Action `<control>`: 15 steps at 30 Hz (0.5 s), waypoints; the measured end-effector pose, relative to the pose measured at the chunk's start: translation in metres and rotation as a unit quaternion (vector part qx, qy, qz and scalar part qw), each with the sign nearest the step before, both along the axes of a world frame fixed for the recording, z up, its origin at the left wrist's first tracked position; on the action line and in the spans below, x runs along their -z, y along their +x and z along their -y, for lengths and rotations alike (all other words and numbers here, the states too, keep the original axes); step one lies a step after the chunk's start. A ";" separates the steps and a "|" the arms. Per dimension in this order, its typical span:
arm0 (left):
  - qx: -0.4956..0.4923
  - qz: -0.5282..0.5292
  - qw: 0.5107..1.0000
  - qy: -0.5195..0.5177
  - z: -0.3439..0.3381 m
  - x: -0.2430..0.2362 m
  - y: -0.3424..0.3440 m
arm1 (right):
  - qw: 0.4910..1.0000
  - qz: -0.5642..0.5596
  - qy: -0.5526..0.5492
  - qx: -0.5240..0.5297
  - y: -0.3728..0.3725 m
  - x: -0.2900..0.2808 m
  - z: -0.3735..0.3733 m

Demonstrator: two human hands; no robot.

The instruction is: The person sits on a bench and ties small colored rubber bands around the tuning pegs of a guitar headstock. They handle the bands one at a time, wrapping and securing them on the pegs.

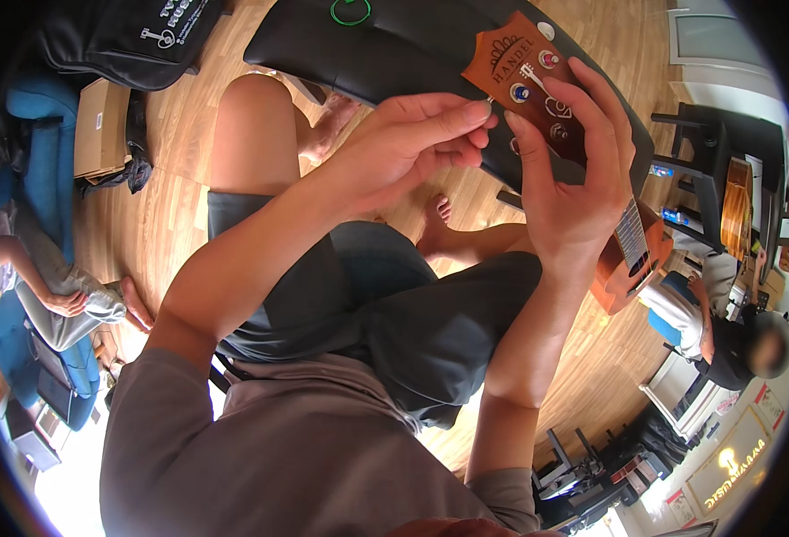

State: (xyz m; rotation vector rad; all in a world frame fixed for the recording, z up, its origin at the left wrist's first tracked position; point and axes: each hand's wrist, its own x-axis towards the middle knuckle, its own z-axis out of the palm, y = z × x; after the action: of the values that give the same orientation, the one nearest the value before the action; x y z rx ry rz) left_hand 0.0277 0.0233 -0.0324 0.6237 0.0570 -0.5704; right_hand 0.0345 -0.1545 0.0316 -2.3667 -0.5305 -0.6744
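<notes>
A reddish-brown ukulele (pixel 629 279) slants from the right up to its headstock (pixel 506 63), which carries round tuner parts, one of them blue and one red. My right hand (pixel 582 170) is closed around the headstock, thumb on the near side and fingers over its front. Beside the headstock's left edge, my left hand (pixel 421 139) pinches a small shiny piece between thumb and forefinger. The piece is too small to make out. Beneath both hands and the headstock lies a black padded bench (pixel 394 54).
A thin green ring (pixel 350 11) rests on the bench. At left are a black bag (pixel 130 40), a cardboard box (pixel 102 130) and a seated person (pixel 45 277). Another person (pixel 716 331) sits at right near black furniture (pixel 690 161). My bare legs and feet are below.
</notes>
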 end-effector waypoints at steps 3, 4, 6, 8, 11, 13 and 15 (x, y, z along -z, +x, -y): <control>-0.091 0.135 0.970 0.178 -0.001 -0.001 -0.003 | 1.000 0.000 -0.003 -0.003 -0.001 0.000 0.000; -0.141 0.240 0.923 0.266 -0.002 0.001 -0.003 | 1.000 -0.004 -0.005 -0.003 -0.002 0.000 -0.001; -0.229 0.431 0.765 0.420 -0.005 0.008 -0.003 | 1.000 -0.010 -0.002 -0.002 -0.003 -0.001 0.000; -0.244 0.433 0.765 0.409 -0.003 0.010 -0.004 | 1.000 -0.013 0.005 -0.001 -0.004 -0.001 0.000; -0.196 0.305 0.871 0.330 0.002 0.000 -0.011 | 1.000 -0.008 0.010 -0.005 -0.003 -0.001 0.001; -0.110 0.189 0.947 0.236 0.002 -0.006 -0.009 | 1.000 -0.005 -0.001 -0.008 -0.003 -0.003 0.003; 0.004 0.089 0.989 0.122 -0.005 -0.007 -0.004 | 1.000 -0.001 -0.016 -0.009 -0.003 -0.006 0.004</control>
State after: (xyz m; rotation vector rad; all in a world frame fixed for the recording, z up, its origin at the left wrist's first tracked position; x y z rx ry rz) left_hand 0.0239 0.0283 -0.0258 0.9114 -0.0444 -0.5171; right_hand 0.0313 -0.1585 0.0377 -2.3889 -0.5660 -0.6597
